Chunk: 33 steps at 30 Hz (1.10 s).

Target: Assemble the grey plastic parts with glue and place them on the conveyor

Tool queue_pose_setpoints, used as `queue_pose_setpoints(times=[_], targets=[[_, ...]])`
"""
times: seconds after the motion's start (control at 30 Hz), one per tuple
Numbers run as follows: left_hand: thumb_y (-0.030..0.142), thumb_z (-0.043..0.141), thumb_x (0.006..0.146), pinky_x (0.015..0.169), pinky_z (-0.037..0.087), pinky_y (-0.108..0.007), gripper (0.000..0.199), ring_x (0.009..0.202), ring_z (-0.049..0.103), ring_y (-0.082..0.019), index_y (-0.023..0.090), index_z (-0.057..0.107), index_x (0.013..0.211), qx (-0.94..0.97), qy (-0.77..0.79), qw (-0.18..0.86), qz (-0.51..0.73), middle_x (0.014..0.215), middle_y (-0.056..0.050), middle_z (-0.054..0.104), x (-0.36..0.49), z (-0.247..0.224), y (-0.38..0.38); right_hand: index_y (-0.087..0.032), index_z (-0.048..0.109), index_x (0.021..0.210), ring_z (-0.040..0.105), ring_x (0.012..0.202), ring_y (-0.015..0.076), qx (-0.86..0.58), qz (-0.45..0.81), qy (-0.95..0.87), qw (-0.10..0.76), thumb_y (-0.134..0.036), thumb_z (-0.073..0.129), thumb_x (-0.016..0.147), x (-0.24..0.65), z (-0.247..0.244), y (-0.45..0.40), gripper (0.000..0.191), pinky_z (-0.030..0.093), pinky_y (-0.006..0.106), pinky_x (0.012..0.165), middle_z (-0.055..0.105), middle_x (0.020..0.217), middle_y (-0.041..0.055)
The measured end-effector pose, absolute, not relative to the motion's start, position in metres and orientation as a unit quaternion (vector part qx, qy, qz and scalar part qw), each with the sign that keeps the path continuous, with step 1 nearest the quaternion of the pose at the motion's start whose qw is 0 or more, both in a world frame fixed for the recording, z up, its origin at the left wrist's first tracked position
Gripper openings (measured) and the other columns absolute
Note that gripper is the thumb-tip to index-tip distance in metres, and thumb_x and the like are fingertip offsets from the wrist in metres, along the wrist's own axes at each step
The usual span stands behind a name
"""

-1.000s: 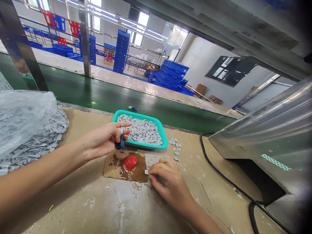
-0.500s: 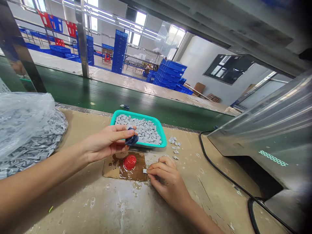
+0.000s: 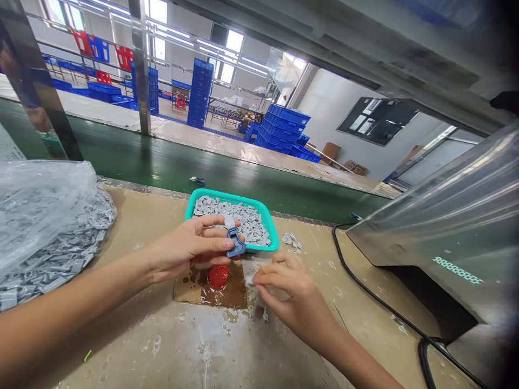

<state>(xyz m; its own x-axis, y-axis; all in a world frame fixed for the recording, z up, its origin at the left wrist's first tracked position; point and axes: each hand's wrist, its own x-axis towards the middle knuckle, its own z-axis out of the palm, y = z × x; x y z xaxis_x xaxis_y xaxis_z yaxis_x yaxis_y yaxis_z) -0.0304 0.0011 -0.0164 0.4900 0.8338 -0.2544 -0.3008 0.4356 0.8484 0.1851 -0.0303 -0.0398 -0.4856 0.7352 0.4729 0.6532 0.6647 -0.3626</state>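
Note:
My left hand (image 3: 203, 240) grips a blue plastic housing (image 3: 235, 243) between thumb and fingers, its hollow side facing me. A pale grey tab (image 3: 229, 221) shows at the housing's upper end. Lower and to the right, my right hand (image 3: 284, 286) pinches a small pale grey plastic piece (image 3: 250, 280), mostly hidden by the fingertips. Between the hands, a wet red round pad or cap (image 3: 218, 276) sits on a damp piece of brown cardboard (image 3: 188, 292). Behind my left hand stands a turquoise basket (image 3: 273, 232) full of small grey plastic pieces (image 3: 251, 224).
A clear plastic bag (image 3: 48, 200) of grey parts lies at left. Several loose grey pieces (image 3: 292, 240) lie right of the basket. Beyond runs a green conveyor belt (image 3: 170, 165) carrying a blue part (image 3: 197, 180). A black cable (image 3: 377, 289) and metal machine housing (image 3: 438, 216) border the right.
My left hand has moved right and slightly down, turning the blue housing so its hollow side shows. My right hand has shifted slightly right, fingertips still together.

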Motion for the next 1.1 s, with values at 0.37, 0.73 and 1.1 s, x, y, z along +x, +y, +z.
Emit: queue_pose_setpoints(times=[0.37, 0.73, 1.1], targets=[[0.018, 0.074, 0.06, 0.054, 0.046, -0.011, 0.026, 0.054, 0.057, -0.003, 0.017, 0.059, 0.081, 0.393, 0.347, 0.774, 0.355, 0.076, -0.001, 0.066, -0.03, -0.02, -0.001, -0.02, 0.064, 0.074, 0.058, 0.074, 0.0164, -0.469, 0.175, -0.773, 0.39, -0.016, 0.058, 0.072, 0.191, -0.015, -0.026, 0.007, 0.05, 0.03, 0.068, 0.066, 0.076, 0.0022], [0.02, 0.07, 0.06, 0.062, 0.048, -0.02, 0.016, 0.066, 0.058, -0.011, 0.016, 0.068, 0.075, 0.622, 0.407, 0.55, 0.381, 0.073, 0.0, 0.066, -0.024, -0.013, -0.006, -0.02, 0.066, 0.074, 0.061, 0.073, 0.0138, -0.408, 0.176, -0.783, 0.436, -0.008, 0.057, 0.07, 0.149, 0.014, -0.024, 0.015, 0.052, 0.025, 0.067, 0.066, 0.077, 0.0019], [0.032, 0.067, 0.064, 0.053, 0.036, -0.02, 0.016, 0.06, 0.048, -0.01, 0.017, 0.066, 0.07, 0.706, 0.426, 0.409, 0.391, 0.064, 0.001, 0.054, -0.026, -0.015, -0.01, -0.02, 0.065, 0.07, 0.062, 0.068, 0.0117, -0.369, 0.12, -0.828, 0.405, -0.007, 0.055, 0.071, 0.146, 0.009, -0.026, 0.016, 0.052, 0.023, 0.062, 0.066, 0.074, 0.0004]])
